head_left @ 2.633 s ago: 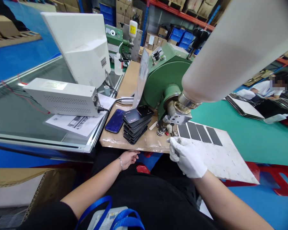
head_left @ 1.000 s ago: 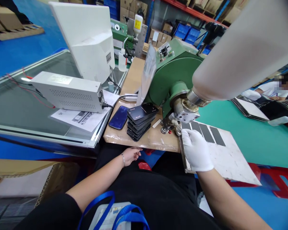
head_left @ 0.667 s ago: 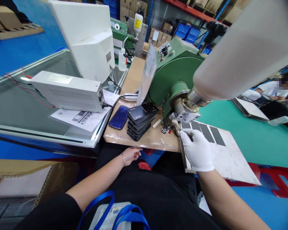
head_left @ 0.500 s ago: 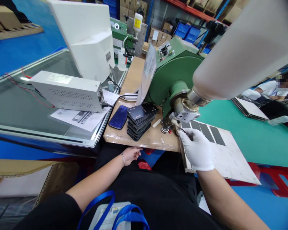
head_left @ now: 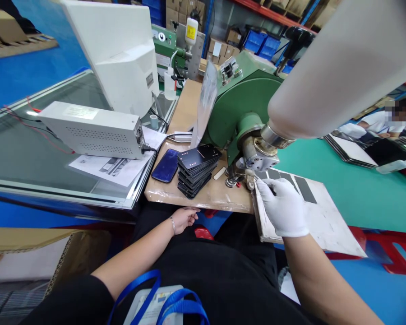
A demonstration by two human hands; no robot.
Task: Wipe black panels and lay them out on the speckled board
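My right hand [head_left: 284,205], in a white glove, is beside the head of a green machine [head_left: 246,108]. Its thumb and fingers are pinched by the small roller at the machine's lower end [head_left: 250,177]. Whatever thin piece they grip is mostly hidden, so I cannot make out what it is. My left hand [head_left: 185,220] is bare, with a bracelet at the wrist. It rests below the table's front edge, fingers curled in, nothing visible in them. On the table is a stack of black flat plates [head_left: 198,169] with small coloured marks, and a dark phone [head_left: 167,165] lies left of it.
A white board [head_left: 320,223] at the right bears several dark grey strips [head_left: 305,189]. A large pale bottle [head_left: 325,81] juts over the machine. A grey power box [head_left: 91,133] stands on the glass-topped table at the left. Another person [head_left: 380,124] sits at the far right.
My right hand has shifted slightly to the right and turned a little, still pinching by the roller. The dark edge seen between its fingers earlier is less visible. My left hand stays put.
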